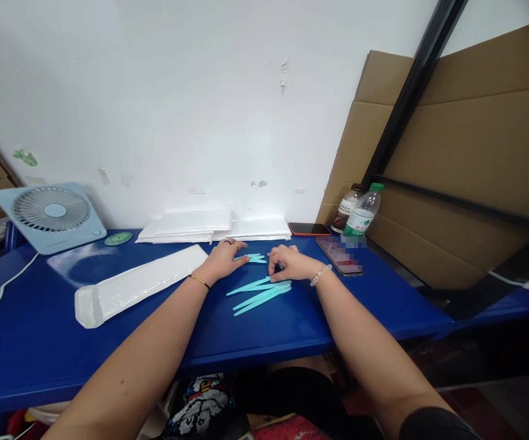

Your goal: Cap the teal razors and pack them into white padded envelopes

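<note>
Several slim teal plastic sticks with tapered ends lie fanned out on the blue table in front of my hands. My right hand is bent down over them, thumb and fingertips closed at the end of one stick. Opposite it, my left hand rests low on the table, thumb and index finger apart. Beside its thumb is a second small group of teal sticks, partly covered by the fingers. Left of that hand lies a long white padded mailer.
White flat packets are stacked along the wall. A blue fan stands far left near a green disc. To the right are a red-edged phone, another phone, and two bottles before cardboard.
</note>
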Motion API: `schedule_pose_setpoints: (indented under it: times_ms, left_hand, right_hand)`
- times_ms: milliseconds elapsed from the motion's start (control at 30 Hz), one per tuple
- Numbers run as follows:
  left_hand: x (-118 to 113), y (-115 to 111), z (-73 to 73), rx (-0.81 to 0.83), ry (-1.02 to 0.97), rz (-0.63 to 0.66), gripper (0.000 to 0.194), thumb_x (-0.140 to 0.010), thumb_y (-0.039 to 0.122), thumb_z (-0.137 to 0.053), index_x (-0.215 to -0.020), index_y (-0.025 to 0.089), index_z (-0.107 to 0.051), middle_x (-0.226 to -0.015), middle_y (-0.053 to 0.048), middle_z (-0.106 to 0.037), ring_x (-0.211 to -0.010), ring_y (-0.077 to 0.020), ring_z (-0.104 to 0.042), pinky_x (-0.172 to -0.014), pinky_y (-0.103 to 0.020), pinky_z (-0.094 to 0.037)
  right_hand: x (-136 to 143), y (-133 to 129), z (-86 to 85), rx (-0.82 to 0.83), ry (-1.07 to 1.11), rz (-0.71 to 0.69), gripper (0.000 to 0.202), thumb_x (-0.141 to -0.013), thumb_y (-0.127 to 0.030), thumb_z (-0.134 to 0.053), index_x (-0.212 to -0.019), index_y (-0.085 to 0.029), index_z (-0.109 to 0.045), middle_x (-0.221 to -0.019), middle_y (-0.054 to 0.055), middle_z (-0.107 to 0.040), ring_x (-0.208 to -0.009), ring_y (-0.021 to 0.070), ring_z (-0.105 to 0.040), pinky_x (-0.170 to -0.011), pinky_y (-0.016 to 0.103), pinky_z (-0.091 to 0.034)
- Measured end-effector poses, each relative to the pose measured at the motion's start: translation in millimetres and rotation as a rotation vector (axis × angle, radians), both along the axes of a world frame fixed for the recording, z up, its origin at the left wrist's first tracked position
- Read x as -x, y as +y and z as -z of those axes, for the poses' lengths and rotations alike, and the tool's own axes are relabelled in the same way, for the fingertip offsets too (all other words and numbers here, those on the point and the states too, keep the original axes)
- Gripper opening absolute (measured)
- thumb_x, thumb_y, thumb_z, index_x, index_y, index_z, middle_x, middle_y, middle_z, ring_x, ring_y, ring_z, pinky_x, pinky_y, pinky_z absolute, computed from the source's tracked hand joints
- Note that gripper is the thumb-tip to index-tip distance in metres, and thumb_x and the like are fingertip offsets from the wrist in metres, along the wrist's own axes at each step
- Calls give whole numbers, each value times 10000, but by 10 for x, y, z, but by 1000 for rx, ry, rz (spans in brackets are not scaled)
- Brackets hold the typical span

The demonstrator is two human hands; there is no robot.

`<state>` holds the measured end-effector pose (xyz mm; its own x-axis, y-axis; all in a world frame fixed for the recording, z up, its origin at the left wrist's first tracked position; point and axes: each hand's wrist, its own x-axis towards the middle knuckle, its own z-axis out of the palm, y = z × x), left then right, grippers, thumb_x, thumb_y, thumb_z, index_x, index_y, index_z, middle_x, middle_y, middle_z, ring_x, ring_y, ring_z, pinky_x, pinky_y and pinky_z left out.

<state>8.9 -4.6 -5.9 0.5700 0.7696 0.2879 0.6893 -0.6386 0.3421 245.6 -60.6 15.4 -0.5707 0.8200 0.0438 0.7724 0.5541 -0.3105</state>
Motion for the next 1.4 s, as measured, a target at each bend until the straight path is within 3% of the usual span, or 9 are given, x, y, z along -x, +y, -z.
schedule_pose_setpoints:
  times_ms: [167,300,533,700,800,1000,1133,1300,1400]
  left_hand:
    - [-96,-194,-146,105,12,129,448,-802,568,-497,-1011,206,-654,-906,-46,-671,-789,-188,-602,-681,-270,-448]
    - [-168,-266,-165,152,96,199,310,-780,469,-543,-897,218,-682,-762,-12,-673,-641,-153,-580,-556,-245,-377]
    - [-60,-71,-118,114,22,36,243,-784,392,-521,-839,213,-675,-786,-19,-685,-685,-169,-603,-589,-258,-407]
    - [62,74,2,40,48,-31,427,-752,471,-571,-1091,220,-635,-1082,-67,-644,-973,-235,-589,-812,-307,-457]
    - [51,91,72,44,74,5,525,-749,509,-578,-1189,223,-586,-1194,-83,-590,-1108,-259,-519,-909,-332,-431]
    - [12,72,88,52,96,15,411,-809,450,-524,-1123,206,-625,-1046,-87,-639,-985,-239,-570,-867,-330,-447]
    - [-19,-36,-18,18,-17,-22,512,-793,519,-531,-1183,192,-587,-1157,-105,-603,-1037,-256,-554,-883,-346,-438]
    - [-152,-293,-185,242,-75,172,467,-809,585,-469,-1002,204,-661,-844,-33,-663,-718,-169,-583,-636,-263,-443]
    - [-216,-359,-215,262,-40,244,339,-811,488,-501,-895,210,-676,-753,-7,-661,-653,-146,-563,-586,-243,-409]
  right_hand:
    - [28,26,40,-67,80,63,135,-763,-325,-692,-796,-196,-669,-951,37,-609,-968,206,-514,-850,346,-289]
    - [52,47,62,-37,231,106,132,-785,-290,-656,-846,-173,-644,-824,17,-654,-796,145,-571,-818,311,-354]
    - [-93,155,109,89,536,188,149,-714,-290,-680,-745,-152,-633,-687,24,-661,-599,123,-578,-578,229,-429]
    - [-301,236,136,-51,394,313,68,-712,-227,-671,-724,-161,-666,-695,20,-667,-631,123,-589,-620,227,-427]
    - [-295,169,67,-46,338,233,86,-726,-255,-670,-743,-174,-694,-747,18,-667,-685,124,-590,-655,227,-426]
    - [-168,-29,-74,275,208,-131,305,-604,-417,-770,-782,-174,-719,-779,19,-649,-706,137,-558,-645,233,-433]
    - [-132,-29,-56,326,170,-124,257,-646,-411,-734,-723,-169,-692,-664,-8,-618,-622,116,-527,-608,228,-416]
    - [-115,35,3,342,295,-53,249,-710,-395,-679,-774,-156,-652,-660,-16,-610,-597,106,-523,-585,220,-411]
    - [-91,60,19,256,417,10,247,-716,-386,-673,-792,-154,-637,-692,-8,-620,-625,110,-535,-606,224,-425]
